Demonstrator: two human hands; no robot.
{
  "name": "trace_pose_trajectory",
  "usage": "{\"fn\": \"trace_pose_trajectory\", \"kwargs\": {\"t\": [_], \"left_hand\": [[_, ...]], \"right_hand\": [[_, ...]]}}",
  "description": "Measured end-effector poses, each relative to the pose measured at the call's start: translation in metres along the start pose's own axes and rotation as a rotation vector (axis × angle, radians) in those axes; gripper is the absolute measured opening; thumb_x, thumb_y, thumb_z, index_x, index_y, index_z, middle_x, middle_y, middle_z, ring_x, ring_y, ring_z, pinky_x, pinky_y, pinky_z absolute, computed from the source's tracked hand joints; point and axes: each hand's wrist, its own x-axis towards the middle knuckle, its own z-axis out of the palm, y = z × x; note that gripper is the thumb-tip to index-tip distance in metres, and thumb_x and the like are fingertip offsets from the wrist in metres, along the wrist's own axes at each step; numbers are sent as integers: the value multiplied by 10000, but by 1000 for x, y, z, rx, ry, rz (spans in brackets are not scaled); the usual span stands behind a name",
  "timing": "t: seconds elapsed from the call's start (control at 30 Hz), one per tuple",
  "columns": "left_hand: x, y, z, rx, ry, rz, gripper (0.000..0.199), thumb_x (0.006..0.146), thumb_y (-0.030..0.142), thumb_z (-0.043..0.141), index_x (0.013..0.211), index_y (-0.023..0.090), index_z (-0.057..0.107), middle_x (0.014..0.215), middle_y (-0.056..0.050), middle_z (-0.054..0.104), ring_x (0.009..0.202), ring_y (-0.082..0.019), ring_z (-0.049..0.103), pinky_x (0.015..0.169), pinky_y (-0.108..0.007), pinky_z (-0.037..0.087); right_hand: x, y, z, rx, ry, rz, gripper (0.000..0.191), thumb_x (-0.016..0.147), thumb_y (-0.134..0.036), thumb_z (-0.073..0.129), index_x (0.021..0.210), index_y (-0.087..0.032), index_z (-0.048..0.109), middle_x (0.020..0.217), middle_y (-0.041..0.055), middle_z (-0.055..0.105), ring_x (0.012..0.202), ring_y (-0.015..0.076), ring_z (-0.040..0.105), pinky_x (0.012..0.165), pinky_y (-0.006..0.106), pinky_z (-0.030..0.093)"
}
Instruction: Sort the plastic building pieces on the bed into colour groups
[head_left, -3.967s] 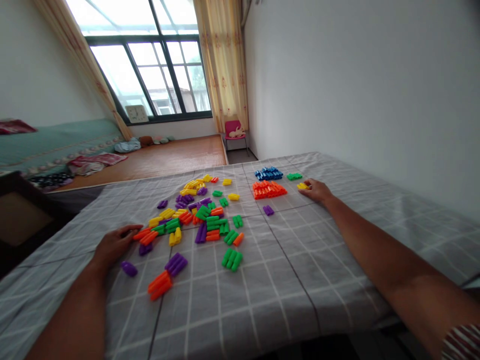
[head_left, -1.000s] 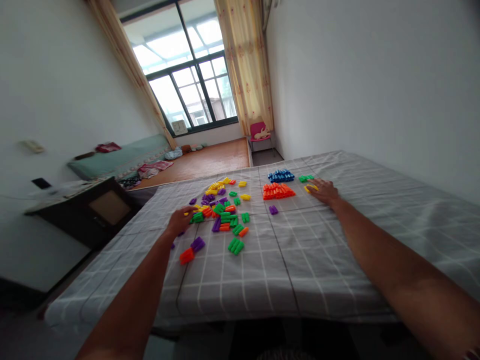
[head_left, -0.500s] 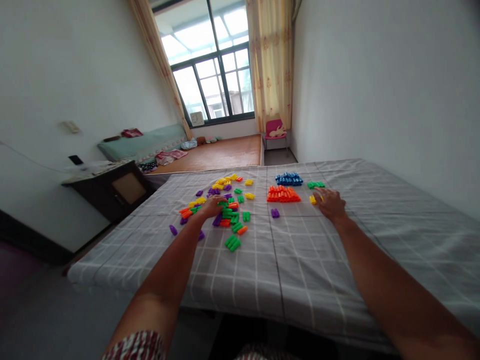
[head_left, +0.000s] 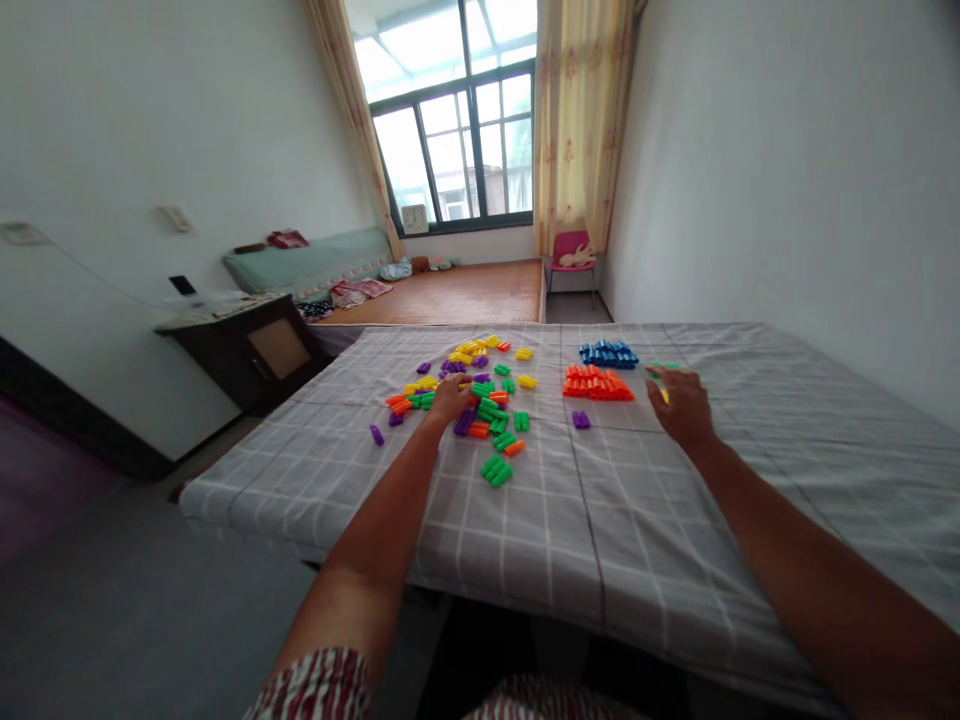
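My left hand (head_left: 452, 398) is over the left side of a loose pile of small plastic toy blocks, its fingers stretched out to the right. Green blocks (head_left: 496, 472), purple, orange and yellow blocks (head_left: 524, 354) lie around it; the hand hides some. My right hand (head_left: 681, 405) hovers low on the right, thumb and fingers apart. A yellow block (head_left: 664, 396) shows partly behind its thumb, and green blocks (head_left: 663, 369) lie just beyond its fingertips. Between the hands are a stacked row of orange blocks (head_left: 598, 384), stacked blue blocks (head_left: 608, 354) and a purple block (head_left: 580, 420).
The blocks lie on a grey checked cloth (head_left: 525, 540) over a wide bed-like surface. Behind it are a brown-topped bed (head_left: 480, 290), a pink chair (head_left: 571, 250) and a window. A dark cabinet (head_left: 247, 345) stands at the left, a white wall at the right.
The view has swung left, so everything appears farther right. My right hand has shifted slightly over the yellow block, which stays in place. My left hand has moved slightly left across the pile.
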Motion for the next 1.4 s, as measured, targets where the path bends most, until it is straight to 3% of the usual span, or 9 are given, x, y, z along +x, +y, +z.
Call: {"fn": "trace_pose_trajectory", "kwargs": {"t": [0.23, 0.43, 0.6, 0.73, 0.9, 1.0, 1.13, 1.23, 1.4], "left_hand": [[7, -6, 23, -90, 106, 103, 327, 836, 61, 478, 1035, 172, 712, 1105, -63, 708, 1057, -170, 623, 964, -323, 476], [-2, -8, 9, 68, -41, 287, 323, 863, 125, 471, 1021, 236, 730, 1071, -29, 709, 1046, -185, 601, 982, -335, 449], [-9, 1, -6, 218, -91, 384, 309, 884, 167, 469, 1044, 243, 722, 1084, -40, 694, 1057, -207, 575, 957, -335, 451], [-15, 9, -36, 320, -131, 335, 322, 897, 231, 484, 1155, 227, 676, 1186, -59, 664, 1105, -216, 568, 956, -328, 445], [-34, 1, -92, 461, -619, 218, 339, 798, 356, 639, 1120, 265, 687, 1097, -31, 699, 985, -207, 633, 855, -280, 478], [-54, -19, -108, 513, -761, 150, 509, 706, 375, 726, 1198, 272, 647, 1135, -47, 674, 967, -213, 637, 817, -274, 493], [-65, -42, -98, 469, -721, 198, 630, 665, 265, 748, 1277, 259, 599, 1221, -83, 612, 1005, -223, 628, 879, -310, 500], [-57, -44, -84, 422, -493, 272, 527, 740, 171, 659, 1261, 236, 608, 1306, -95, 570, 1147, -238, 575, 1005, -351, 451], [-46, -20, -76, 498, -197, 302, 410, 824, 251, 634, 1231, 298, 620, 1388, -63, 528, 1289, -265, 457, 1090, -429, 367]], "right_hand": [[23, -154, 13, 234, -446, -331, 295, 933, -366, 514, 1128, -202, 665, 1118, 81, 697, 1071, 240, 582, 963, 389, 436], [35, -236, 63, 237, -627, -191, 281, 858, -380, 650, 1075, -201, 644, 1025, 73, 710, 1007, 214, 611, 867, 322, 455], [40, -231, 85, 247, -617, -45, 246, 853, -303, 650, 1085, -225, 635, 1050, 52, 706, 1012, 213, 610, 869, 335, 461], [46, -220, 67, 327, -549, -121, 323, 872, -306, 626, 1190, -252, 629, 1140, 82, 676, 1094, 238, 568, 936, 392, 447], [20, -220, 29, 587, -788, -644, 573, 749, -477, 742, 1272, -282, 612, 1278, 77, 610, 1186, 250, 512, 1009, 394, 410], [0, -222, 24, 498, -803, -656, 611, 742, -506, 738, 1310, -339, 587, 1384, 64, 536, 1249, 289, 463, 991, 430, 425], [0, -235, 44, 415, -686, -563, 426, 829, -383, 681, 1246, -304, 640, 1371, 78, 549, 1239, 283, 479, 998, 445, 433], [21, -241, 54, 375, -553, -454, 349, 882, -302, 620, 1227, -265, 648, 1330, 95, 580, 1224, 249, 503, 1033, 426, 413], [47, -184, 36, 224, -548, -191, 365, 902, -383, 578, 1223, -219, 632, 1258, 124, 619, 1113, 244, 594, 951, 378, 471]]}}
